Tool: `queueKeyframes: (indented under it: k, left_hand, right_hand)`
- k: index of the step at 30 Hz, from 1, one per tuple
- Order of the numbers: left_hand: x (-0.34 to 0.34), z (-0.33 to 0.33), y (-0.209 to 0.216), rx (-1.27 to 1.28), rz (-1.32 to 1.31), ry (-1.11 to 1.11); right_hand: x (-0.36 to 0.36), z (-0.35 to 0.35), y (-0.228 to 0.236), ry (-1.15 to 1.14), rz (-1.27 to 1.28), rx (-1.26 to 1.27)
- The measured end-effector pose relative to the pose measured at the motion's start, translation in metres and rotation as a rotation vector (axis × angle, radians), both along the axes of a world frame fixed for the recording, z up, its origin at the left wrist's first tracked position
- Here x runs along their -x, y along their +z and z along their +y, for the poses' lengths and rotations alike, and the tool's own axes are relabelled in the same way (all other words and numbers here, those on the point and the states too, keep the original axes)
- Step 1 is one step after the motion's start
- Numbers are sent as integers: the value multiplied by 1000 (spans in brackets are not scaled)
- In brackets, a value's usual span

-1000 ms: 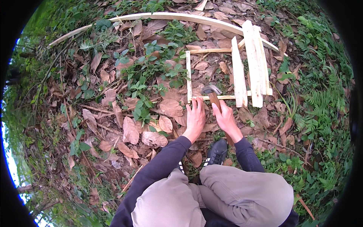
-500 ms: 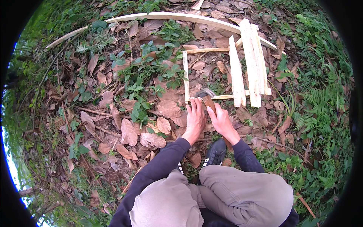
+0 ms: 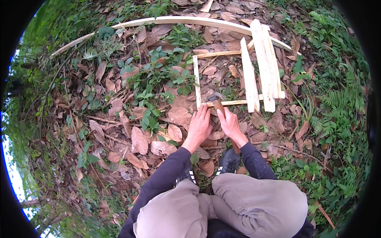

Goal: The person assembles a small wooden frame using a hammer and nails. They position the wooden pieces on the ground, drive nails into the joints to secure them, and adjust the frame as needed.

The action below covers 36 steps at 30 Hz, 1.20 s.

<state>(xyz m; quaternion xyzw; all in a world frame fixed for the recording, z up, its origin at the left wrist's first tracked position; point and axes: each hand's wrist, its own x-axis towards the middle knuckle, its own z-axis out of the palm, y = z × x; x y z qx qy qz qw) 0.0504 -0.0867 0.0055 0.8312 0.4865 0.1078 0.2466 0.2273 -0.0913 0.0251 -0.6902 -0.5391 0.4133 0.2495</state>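
A rectangular frame of pale wooden strips (image 3: 197, 81) lies on the leaf litter in front of me. At its near left corner, the fingertips of my left hand (image 3: 199, 127) are closed on the frame's edge; the thumb is mostly hidden, and I cannot tell whether something small is in the fingers too. Just right of it, my right hand (image 3: 231, 126) grips the brown wooden handle of a hammer (image 3: 218, 105). The dark metal hammer head (image 3: 215, 96) is over the near strip, close to that corner. The lower handle slants back under my right wrist.
Rough pale slats (image 3: 265, 65) lie across the frame's right side. A long thin strip of wood (image 3: 180, 20) arches beyond it. Low green plants (image 3: 147, 91) grow to the left, ferns (image 3: 345, 93) to the right. My dark shoes (image 3: 229, 160) stand near the frame.
My left hand has shifted slightly back and left, its fingers straighter at the corner. The hammer stays in my right hand, its head nearly in place. The view has shifted slightly.
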Motion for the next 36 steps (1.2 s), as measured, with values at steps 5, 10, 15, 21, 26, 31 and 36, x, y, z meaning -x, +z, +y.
queueKeyframes:
  k: [5,10,15,21,26,31,36]
  left_hand:
    - [36,29,0,36,-455,375]
    - [31,69,1,143,-509,458]
    - [22,79,7,571,-233,554]
    - [25,77,-5,945,-285,624]
    - [22,69,-20,1109,-484,715]
    - [23,71,-23,1093,-507,736]
    - [17,73,-11,1027,-404,755]
  right_hand:
    - [-2,9,11,-43,38,76]
    - [-2,9,9,-31,56,77]
    - [-5,7,6,-25,-23,33]
    - [-2,11,12,-72,41,65]
    - [-5,5,-5,-55,8,-22]
    - [-1,12,10,-59,14,58]
    - [-1,9,13,-24,-5,62]
